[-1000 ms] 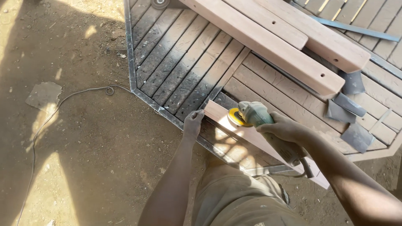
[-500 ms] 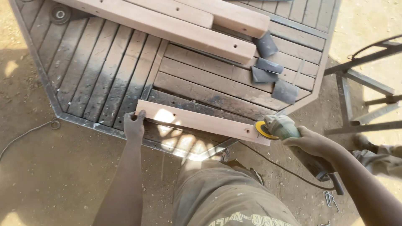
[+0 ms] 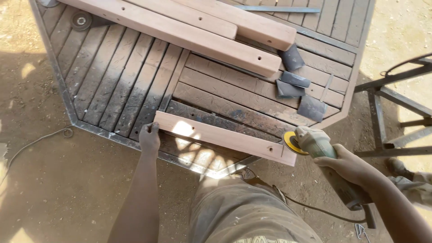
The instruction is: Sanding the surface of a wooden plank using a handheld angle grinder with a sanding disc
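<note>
A short pale wooden bar (image 3: 222,137) with small holes lies across the near edge of a slatted octagonal table (image 3: 135,90). My left hand (image 3: 149,137) grips the bar's left end and pins it down. My right hand (image 3: 348,166) holds a green angle grinder (image 3: 321,150) by its body. The grinder's yellow disc (image 3: 292,143) stands against the bar's right end.
Three long wooden beams (image 3: 198,33) lie stacked at the table's far side, with several dark sandpaper pieces (image 3: 294,83) beside them. A round disc (image 3: 82,20) rests at the far left. A metal frame (image 3: 391,112) stands to the right. A cable (image 3: 36,144) trails over the dirt floor.
The view has swung left, so the table sits more to the right. The grinder disc has stayed at the bar's right end, and my left hand keeps its hold on the left end.
</note>
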